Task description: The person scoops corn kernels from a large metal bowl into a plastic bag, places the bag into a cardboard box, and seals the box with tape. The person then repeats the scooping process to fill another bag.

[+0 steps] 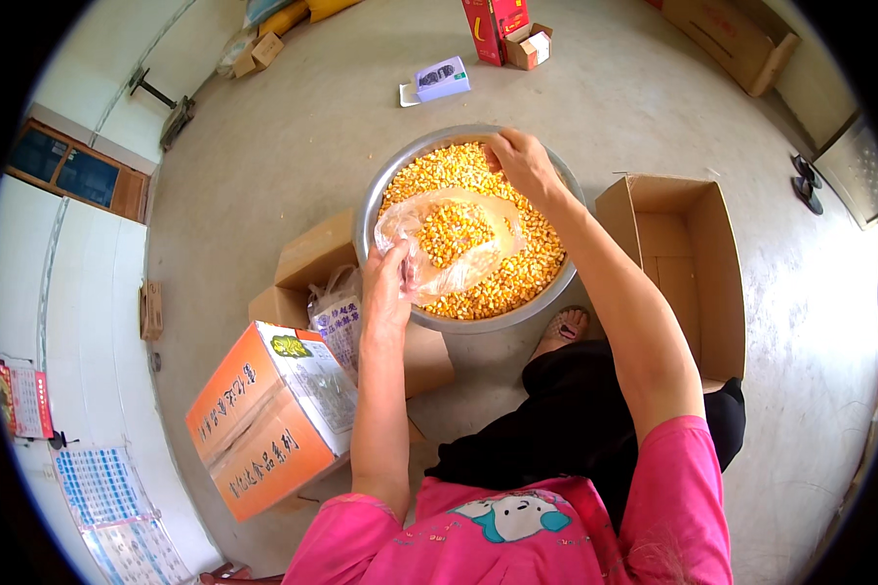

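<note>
A wide metal basin [475,325] full of yellow corn kernels [439,167] is in front of me. My left hand [389,281] grips the near left edge of a clear plastic bag [468,274]. The bag lies open over the corn, with a heap of kernels [453,232] in it. My right hand [523,162] is at the basin's far right side, over the rim and the corn, with its fingers bent downward. Its fingertips are partly hidden, so whether it holds kernels or the rim is unclear.
An open cardboard box [677,270] stands right of the basin. At left are an orange printed carton [271,424] and an open box [314,252] with a plastic bag of packaging [340,322]. A small purple box [443,79] and a red box [489,33] lie beyond the basin.
</note>
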Tool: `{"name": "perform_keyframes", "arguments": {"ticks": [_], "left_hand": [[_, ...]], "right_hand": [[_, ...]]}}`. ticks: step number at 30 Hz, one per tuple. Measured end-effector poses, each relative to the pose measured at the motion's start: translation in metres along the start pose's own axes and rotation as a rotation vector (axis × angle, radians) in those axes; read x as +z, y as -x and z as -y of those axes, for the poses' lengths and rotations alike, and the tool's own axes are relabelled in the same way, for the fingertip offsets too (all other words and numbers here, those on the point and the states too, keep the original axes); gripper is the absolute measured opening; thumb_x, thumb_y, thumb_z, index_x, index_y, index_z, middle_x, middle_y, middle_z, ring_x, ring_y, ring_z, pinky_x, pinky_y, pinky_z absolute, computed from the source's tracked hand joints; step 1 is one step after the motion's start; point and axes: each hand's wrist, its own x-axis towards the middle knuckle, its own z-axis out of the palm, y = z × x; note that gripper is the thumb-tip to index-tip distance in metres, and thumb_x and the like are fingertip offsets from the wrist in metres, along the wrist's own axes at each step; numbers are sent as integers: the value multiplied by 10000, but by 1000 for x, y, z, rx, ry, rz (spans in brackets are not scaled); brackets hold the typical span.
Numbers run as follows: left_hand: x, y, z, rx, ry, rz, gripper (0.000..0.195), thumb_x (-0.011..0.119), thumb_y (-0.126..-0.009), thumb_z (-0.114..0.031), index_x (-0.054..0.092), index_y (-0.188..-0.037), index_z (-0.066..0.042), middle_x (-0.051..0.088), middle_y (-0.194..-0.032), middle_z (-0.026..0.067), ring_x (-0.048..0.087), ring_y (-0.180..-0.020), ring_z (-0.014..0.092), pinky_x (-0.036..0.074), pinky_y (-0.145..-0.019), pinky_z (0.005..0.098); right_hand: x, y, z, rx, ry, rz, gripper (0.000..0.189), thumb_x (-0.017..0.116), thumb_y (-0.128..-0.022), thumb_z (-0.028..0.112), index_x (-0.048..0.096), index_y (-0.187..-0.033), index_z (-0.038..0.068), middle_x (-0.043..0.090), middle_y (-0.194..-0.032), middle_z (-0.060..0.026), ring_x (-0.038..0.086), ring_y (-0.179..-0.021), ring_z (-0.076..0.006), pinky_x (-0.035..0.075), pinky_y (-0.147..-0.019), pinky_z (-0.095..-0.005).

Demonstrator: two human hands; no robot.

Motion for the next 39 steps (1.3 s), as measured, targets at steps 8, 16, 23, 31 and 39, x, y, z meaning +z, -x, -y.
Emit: {"name": "perform_keyframes", "arguments": {"ticks": [8,16,23,31,39], "left_hand": [[1,7,-5,14,-40,-27,171,641,-891,-126,556,-1038,-115,584,-767,-19,546,-605,66,435,-501,208],[-1,6,-2,14,-25,-6,164,634,-903,-123,557,-1046,-98,599,-781,-8,547,-595,67,437,-497,211],[0,8,-4,18,-34,-15,131,629,-909,-119,550,-1010,-91,602,-792,2,544,-583,69,429,-490,210],[-2,10,-6,35,-42,-9,145,632,-908,-128,541,-1010,-81,595,-790,5,535,-580,68,429,-492,211],[-4,11,-2,42,-47,18,156,625,-914,-131,531,-1027,-76,590,-808,5,534,-587,71,425,-491,215]], "right_hand": [[-6,48,-75,26,1004,149,373,586,-902,297,551,-1226,114,521,-1278,-175,510,-1197,-341,426,-937,-518],[2,60,-73,-12,1172,312,563,611,-878,343,444,-1391,180,493,-1274,-126,482,-1233,-321,411,-944,-530],[19,71,-88,37,1141,427,624,610,-873,375,398,-1452,282,380,-1484,-83,387,-1306,-369,374,-1020,-542],[30,86,-105,-129,1121,276,449,547,-898,309,493,-1340,253,475,-1239,-154,508,-1144,-341,461,-880,-502],[30,81,-132,18,977,211,298,507,-940,341,603,-1193,216,554,-1115,-187,618,-1001,-360,508,-866,-458]]}}
